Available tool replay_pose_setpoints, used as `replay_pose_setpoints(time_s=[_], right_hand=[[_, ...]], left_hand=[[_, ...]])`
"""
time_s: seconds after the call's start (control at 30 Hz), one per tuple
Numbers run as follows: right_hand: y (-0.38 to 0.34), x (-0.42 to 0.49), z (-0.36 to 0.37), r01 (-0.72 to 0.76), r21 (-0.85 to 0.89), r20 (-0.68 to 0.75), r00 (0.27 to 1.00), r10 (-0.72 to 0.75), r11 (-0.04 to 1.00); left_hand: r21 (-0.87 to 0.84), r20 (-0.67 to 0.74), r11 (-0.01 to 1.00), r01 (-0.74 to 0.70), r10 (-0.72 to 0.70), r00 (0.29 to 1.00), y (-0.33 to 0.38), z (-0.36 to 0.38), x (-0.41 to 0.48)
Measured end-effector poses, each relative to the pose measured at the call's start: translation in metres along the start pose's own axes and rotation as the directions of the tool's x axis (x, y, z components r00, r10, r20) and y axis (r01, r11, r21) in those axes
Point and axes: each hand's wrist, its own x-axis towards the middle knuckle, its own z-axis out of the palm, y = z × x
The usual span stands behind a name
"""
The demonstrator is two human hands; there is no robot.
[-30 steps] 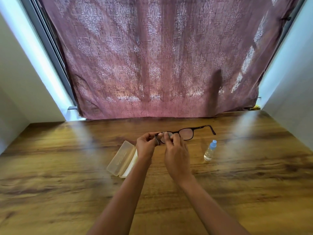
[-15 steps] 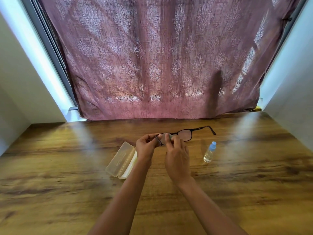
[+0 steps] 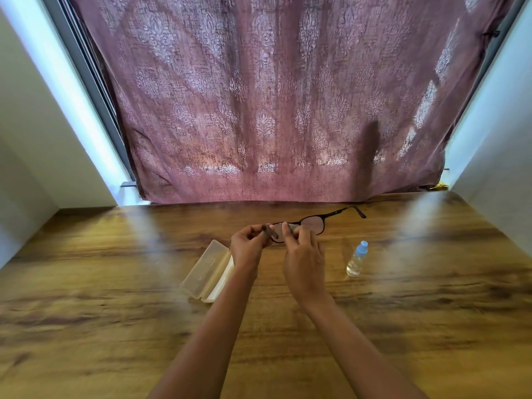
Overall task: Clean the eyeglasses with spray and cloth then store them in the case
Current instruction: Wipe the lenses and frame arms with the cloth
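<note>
While the left hand pinches the near end of the dark-framed eyeglasses at their folded temple, the right hand presses a small grey cloth against the lens beside it, fingers closed on the cloth. Held above the wooden table, the glasses point their free temple toward 2 o'clock. An open translucent case lies at 8 o'clock from the hands; a blue-capped spray bottle stands at 3 o'clock.
</note>
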Motion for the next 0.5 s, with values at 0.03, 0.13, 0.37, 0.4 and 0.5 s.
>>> replay_pose_setpoints(time_s=[0.03, 0.13, 0.37, 0.4, 0.5], right_hand=[[-0.003, -0.001, 0.0, 0.001, 0.022, 0.01, 1.0, -0.001, 1.0], [-0.007, -0.011, -0.001, 0.052, 0.049, 0.05, 0.997, -0.054, 0.997], [0.011, -0.01, 0.0, 0.044, -0.06, 0.007, 0.999, -0.043, 0.997], [0.008, -0.008, 0.001, 0.023, -0.045, 0.005, 1.0, -0.022, 0.999], [-0.007, -0.006, 0.0, -0.021, 0.016, 0.008, 1.0, 0.02, 1.0]], left_hand=[[-0.005, -0.003, 1.0, -0.004, 0.004, 1.0, 0.0, 0.0, 0.0], [-0.016, -0.032, 1.0, 0.001, -0.002, 0.999, 0.001, -0.002, 0.0], [0.055, -0.042, 0.998, -0.017, 0.019, 0.999, -0.001, -0.005, -0.001], [0.062, -0.035, 0.998, -0.02, 0.023, 0.999, 0.0, -0.003, -0.002], [0.046, -0.02, 0.999, -0.028, 0.029, 0.999, 0.001, 0.0, -0.004]])
